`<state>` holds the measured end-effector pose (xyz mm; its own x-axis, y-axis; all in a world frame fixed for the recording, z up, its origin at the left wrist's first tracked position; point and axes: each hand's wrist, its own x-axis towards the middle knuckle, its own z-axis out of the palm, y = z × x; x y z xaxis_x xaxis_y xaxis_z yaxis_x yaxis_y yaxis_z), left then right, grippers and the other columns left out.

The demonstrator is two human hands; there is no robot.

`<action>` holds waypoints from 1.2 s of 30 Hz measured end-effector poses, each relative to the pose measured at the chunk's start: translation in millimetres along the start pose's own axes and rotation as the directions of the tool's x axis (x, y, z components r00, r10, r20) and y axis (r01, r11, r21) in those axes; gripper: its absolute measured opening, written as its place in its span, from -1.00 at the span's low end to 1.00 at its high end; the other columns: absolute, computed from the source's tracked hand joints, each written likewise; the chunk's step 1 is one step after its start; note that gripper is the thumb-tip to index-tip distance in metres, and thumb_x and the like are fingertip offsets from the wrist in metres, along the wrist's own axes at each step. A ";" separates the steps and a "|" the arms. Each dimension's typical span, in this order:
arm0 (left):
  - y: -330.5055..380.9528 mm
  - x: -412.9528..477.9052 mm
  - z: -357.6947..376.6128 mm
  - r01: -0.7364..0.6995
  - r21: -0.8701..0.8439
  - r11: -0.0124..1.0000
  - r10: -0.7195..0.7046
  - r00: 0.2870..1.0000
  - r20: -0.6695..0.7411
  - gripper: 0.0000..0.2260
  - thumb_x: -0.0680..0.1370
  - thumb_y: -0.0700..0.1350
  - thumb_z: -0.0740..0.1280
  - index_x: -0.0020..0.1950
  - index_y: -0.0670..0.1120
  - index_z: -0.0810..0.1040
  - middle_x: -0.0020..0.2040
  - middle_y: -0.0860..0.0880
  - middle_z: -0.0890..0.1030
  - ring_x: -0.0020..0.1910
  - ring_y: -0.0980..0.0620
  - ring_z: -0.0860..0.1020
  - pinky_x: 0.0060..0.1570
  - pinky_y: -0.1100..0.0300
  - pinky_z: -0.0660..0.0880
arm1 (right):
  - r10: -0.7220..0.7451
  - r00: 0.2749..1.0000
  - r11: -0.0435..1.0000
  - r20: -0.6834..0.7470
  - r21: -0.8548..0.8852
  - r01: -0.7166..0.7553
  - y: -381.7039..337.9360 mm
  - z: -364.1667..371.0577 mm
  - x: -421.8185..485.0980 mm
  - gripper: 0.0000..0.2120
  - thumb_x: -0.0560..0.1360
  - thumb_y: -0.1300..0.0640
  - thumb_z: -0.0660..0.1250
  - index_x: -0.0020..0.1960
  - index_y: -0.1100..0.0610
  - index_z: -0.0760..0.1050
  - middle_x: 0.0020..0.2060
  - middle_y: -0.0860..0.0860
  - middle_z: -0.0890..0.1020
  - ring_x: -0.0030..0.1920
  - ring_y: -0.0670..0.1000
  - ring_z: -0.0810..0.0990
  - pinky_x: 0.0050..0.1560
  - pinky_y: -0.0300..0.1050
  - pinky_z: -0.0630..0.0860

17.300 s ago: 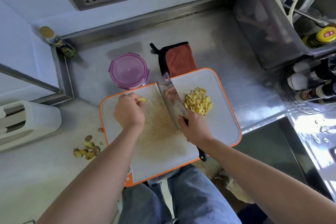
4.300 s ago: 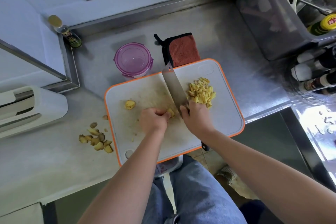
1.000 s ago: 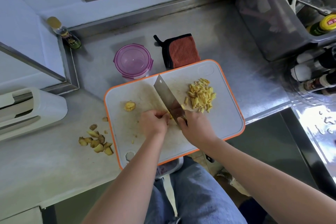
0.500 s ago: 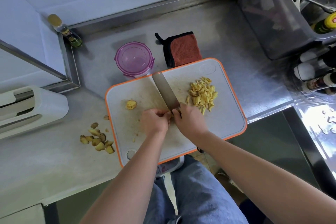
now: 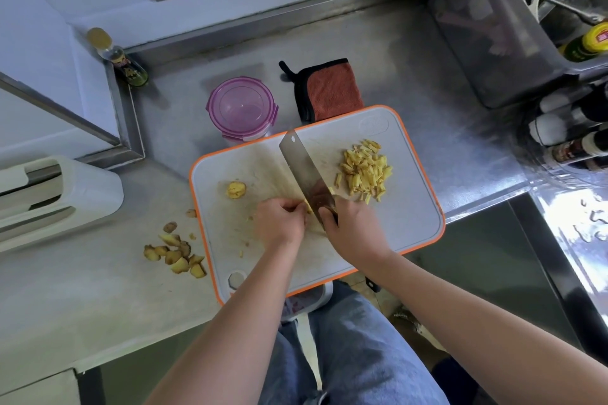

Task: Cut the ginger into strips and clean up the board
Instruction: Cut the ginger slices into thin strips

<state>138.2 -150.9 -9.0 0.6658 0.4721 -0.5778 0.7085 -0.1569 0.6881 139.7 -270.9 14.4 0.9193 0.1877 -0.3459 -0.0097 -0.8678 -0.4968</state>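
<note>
Steel worktop (image 5: 411,76) carries my orange-rimmed cutting board (image 5: 411,217). My left hand (image 5: 279,223) curls its fingers down onto a small ginger piece (image 5: 309,207), barely visible at the fingertips and touching the cleaver (image 5: 301,168) blade. My right hand (image 5: 353,230) grips the cleaver's handle. Cut strips (image 5: 365,171) lie piled right of the blade; a ginger chunk (image 5: 236,190) sits beyond my left hand.

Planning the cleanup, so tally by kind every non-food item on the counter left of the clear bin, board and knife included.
cutting board: 1
cleaver: 1
purple-lidded container: 1
cloth: 1
cork-topped bottle: 1
white holder: 1
Total: 6
</note>
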 end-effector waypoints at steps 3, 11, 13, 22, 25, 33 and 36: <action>-0.1 0.1 0.3 -0.003 0.015 1.000 0.003 1.000 -0.006 -0.90 0.46 -0.19 0.41 -0.24 -0.07 0.69 -0.31 -0.05 0.68 -0.26 -0.04 0.66 -0.15 0.08 0.61 | -0.010 1.000 1.000 -0.001 -0.025 0.010 0.1 3.1 -1.1 -0.74 0.60 0.05 0.18 -0.21 0.17 0.33 -0.38 0.10 0.46 -0.35 0.11 0.43 -0.36 -0.08 0.32; -2.1 2.2 3.3 0.009 0.023 1.000 -0.008 1.000 -0.027 -0.91 0.46 -0.18 0.44 -0.23 -0.05 0.68 -0.28 -0.06 0.69 -0.24 -0.05 0.67 -0.13 0.06 0.61 | 0.006 1.000 0.999 0.015 -0.039 -0.005 3.0 7.3 -5.4 -0.79 0.60 0.06 0.17 -0.17 0.14 0.31 -0.30 0.13 0.50 -0.29 0.15 0.48 -0.32 -0.01 0.43; -2.4 2.8 4.6 0.011 0.038 0.999 -0.010 0.999 -0.033 -0.93 0.46 -0.17 0.45 -0.22 -0.04 0.68 -0.27 -0.04 0.69 -0.24 -0.04 0.67 -0.13 0.08 0.60 | 0.019 0.999 0.999 0.025 -0.035 -0.018 2.3 9.6 -5.4 -0.79 0.60 0.07 0.16 -0.16 0.14 0.31 -0.28 0.13 0.49 -0.28 0.15 0.47 -0.32 -0.02 0.41; -6.3 5.7 5.9 -0.003 0.037 0.999 0.004 1.000 -0.031 -0.96 0.45 -0.17 0.46 -0.15 -0.11 0.70 -0.25 -0.05 0.69 -0.25 -0.03 0.66 -0.14 0.07 0.61 | 0.025 0.999 0.999 0.026 -0.041 -0.024 -2.1 14.9 1.6 -0.78 0.60 0.07 0.17 -0.18 0.14 0.29 -0.31 0.11 0.46 -0.28 0.14 0.44 -0.31 -0.04 0.34; -6.6 6.0 5.1 -0.014 0.042 0.999 0.016 0.999 -0.034 -0.96 0.45 -0.16 0.46 -0.14 -0.11 0.70 -0.25 -0.06 0.69 -0.24 -0.04 0.66 -0.16 0.10 0.58 | 0.044 0.999 0.999 0.021 -0.019 -0.043 0.8 14.4 1.6 -0.77 0.59 0.05 0.18 -0.18 0.15 0.32 -0.28 0.15 0.53 -0.25 0.17 0.50 -0.25 0.05 0.48; -8.2 7.1 6.7 0.019 0.004 1.000 -0.018 1.000 -0.012 -0.98 0.45 -0.17 0.46 -0.15 -0.09 0.69 -0.24 -0.07 0.70 -0.24 -0.07 0.67 -0.09 -0.03 0.62 | 0.018 0.999 0.998 0.032 -0.062 -0.016 -2.5 17.4 4.3 -0.77 0.62 0.04 0.14 -0.17 0.12 0.29 -0.30 0.08 0.45 -0.26 0.15 0.48 -0.31 -0.05 0.34; -7.2 6.2 6.7 0.030 -0.001 1.000 -0.030 0.999 -0.029 -0.87 0.43 -0.18 0.47 -0.29 0.00 0.63 -0.26 -0.07 0.69 -0.24 -0.09 0.67 -0.10 -0.03 0.63 | 0.017 1.000 0.998 0.005 -0.069 -0.016 -9.5 18.8 13.9 -0.78 0.62 0.05 0.12 -0.16 0.13 0.29 -0.27 0.09 0.45 -0.23 0.16 0.48 -0.29 -0.07 0.33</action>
<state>138.9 -152.6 -20.5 0.6373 0.5018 -0.5849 0.7276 -0.1417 0.6713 145.2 -251.4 -0.6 0.9170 0.1755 -0.3582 0.0023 -0.9003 -0.4353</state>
